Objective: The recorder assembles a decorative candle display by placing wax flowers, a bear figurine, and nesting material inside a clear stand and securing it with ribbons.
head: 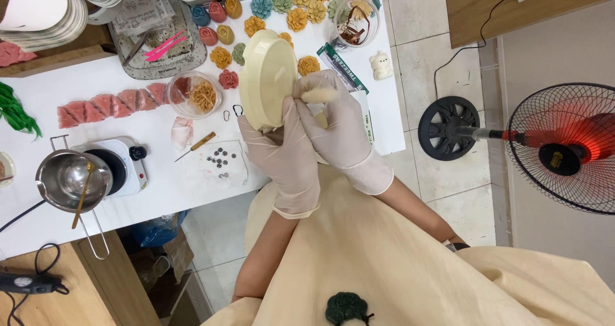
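The left hand (pixel 282 150) grips the cream mould (pixel 266 79) on edge above the table (pixel 160 191). The right hand (pixel 343 130) pinches what seems a fluffy brush (pixel 318 95) against its rim. Light, even strokes would serve best.

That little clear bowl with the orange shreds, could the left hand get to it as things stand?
Probably not right away. The left hand is wrapped around the cream round mould, so it is occupied. The clear bowl sits close by on the white table, with nothing between them, so the path itself looks free.
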